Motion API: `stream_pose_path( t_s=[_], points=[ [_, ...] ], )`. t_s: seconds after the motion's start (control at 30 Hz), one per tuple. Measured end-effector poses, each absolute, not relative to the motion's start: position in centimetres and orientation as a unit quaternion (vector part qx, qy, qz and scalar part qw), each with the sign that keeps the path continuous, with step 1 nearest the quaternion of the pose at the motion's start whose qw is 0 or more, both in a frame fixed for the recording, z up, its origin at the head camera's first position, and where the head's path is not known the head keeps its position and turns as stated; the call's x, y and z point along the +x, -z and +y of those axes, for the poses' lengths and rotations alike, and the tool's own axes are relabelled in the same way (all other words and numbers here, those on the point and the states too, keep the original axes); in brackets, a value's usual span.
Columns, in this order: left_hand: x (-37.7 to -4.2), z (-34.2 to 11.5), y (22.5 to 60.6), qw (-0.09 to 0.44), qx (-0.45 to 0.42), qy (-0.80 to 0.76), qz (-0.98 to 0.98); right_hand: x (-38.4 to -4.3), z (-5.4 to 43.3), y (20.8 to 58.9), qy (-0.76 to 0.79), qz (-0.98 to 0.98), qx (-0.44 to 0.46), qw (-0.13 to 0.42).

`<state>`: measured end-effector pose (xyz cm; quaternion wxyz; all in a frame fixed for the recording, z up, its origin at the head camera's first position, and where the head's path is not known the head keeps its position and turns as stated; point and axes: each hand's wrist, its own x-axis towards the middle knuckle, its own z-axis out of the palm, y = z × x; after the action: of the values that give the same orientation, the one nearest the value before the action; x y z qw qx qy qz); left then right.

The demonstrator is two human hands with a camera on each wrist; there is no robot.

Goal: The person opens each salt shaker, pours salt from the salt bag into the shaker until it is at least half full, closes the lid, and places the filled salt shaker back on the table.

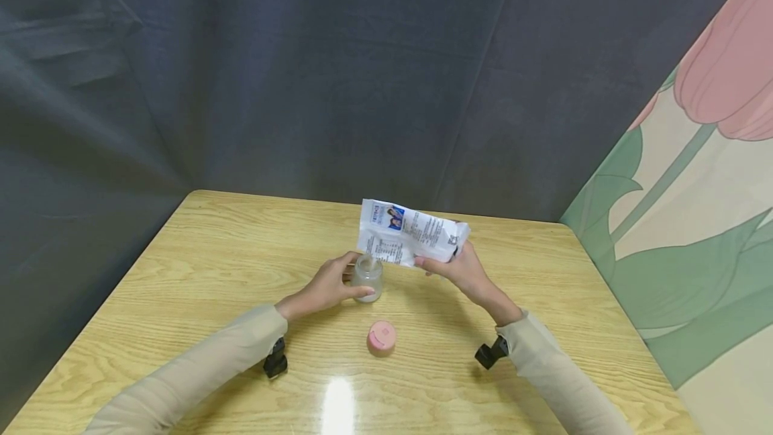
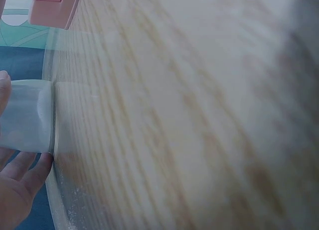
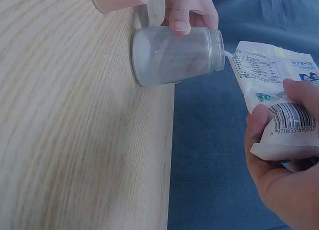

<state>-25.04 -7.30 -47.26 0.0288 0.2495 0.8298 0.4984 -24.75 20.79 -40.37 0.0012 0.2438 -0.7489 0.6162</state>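
Note:
My left hand is curled round a clear glass jar that stands upright on the table, thumb on its near side. In the right wrist view the jar has a white layer at its bottom. With its lower end gripped by my right hand, a white printed pouch is tilted over the jar's mouth. A thin white stream runs from the pouch's corner into that mouth. The right wrist view shows a barcode near the gripped end. A pink round lid lies in front of the jar.
The wooden table ends at a dark curtain behind and a tulip-painted wall to the right. Black wrist cameras hang below both sleeves, close to the tabletop.

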Motion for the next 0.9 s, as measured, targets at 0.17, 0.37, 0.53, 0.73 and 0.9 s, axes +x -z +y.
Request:
stream_pose_path(
  t_s=[0.17, 0.37, 0.53, 0.73, 0.9],
  points=[
    [-25.05, -7.32, 47.32, 0.031, 0.249, -0.497, 0.831, -24.68, 20.76, 40.36, -0.611, -0.753, 0.243, 0.003],
    [-25.08, -7.33, 47.40, 0.034, 0.249, -0.500, 0.829, -24.75, 20.86, 40.47, -0.609, -0.752, 0.252, 0.008],
    [-25.12, -7.34, 47.46, 0.031, 0.252, -0.500, 0.828, -24.76, 20.87, 40.47, -0.606, -0.755, 0.253, 0.010],
    [-25.13, -7.37, 47.46, 0.031, 0.255, -0.497, 0.829, -24.70, 20.81, 40.41, -0.607, -0.754, 0.252, 0.010],
    [-25.10, -7.33, 47.36, 0.033, 0.254, -0.497, 0.829, -24.76, 20.77, 40.37, -0.609, -0.751, 0.256, 0.011]
  ],
)
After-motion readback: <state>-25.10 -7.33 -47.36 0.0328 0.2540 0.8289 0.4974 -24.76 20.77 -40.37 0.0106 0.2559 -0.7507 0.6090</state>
